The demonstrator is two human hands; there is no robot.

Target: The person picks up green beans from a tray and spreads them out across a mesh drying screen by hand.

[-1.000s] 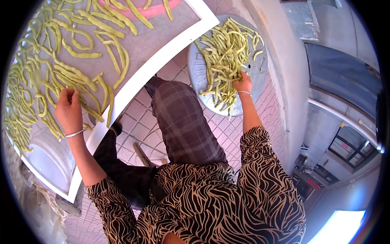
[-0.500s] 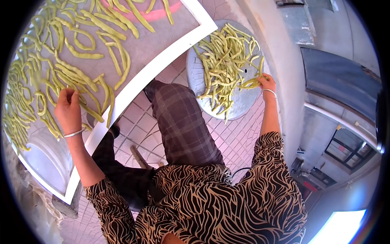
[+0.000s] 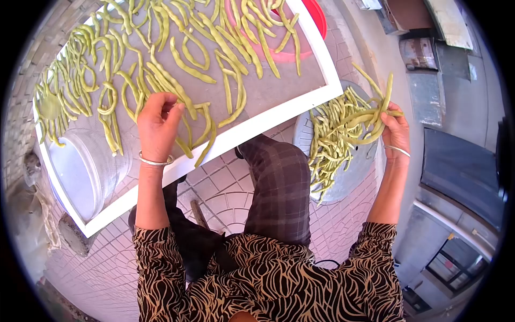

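My left hand hovers over the mesh screen at the left, fingers curled and thumb against them. Whatever it may pinch is hidden. Long green beans lie spread over the mesh, some beside these fingertips and a few hanging over the white frame. On the right, my right hand is closed on a small bunch of green beans, whose ends stick out several ways. Below that bunch, a heap of green beans rests on a round grey top.
Under the screen's left corner stands a clear plastic tub. A red basin shows behind its far right corner. My knee in plaid trousers sits between screen and round top. A wooden stick is near the tiled floor.
The view has swung, so the screen and round top appear further right. My right hand has lifted the bunch of beans above the heap. My left hand stays over the screen, still closed.
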